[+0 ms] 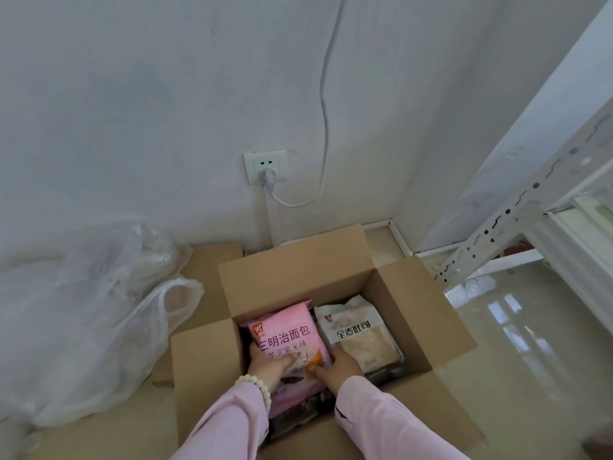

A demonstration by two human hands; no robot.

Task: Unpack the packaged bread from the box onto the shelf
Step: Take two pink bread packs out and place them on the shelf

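Observation:
An open cardboard box stands on the floor below me. Inside lies a pink bread packet on the left and a white toast packet on the right, with darker packets underneath. My left hand grips the pink packet's left lower edge, thumb on top. My right hand grips the same packet's right lower edge. Both arms wear pink sleeves; a bead bracelet circles the left wrist. The white metal shelf rises at the right.
A pile of clear and white plastic bags lies left of the box. A wall socket with a plugged white cable sits on the wall behind. Glossy tiled floor spreads to the right.

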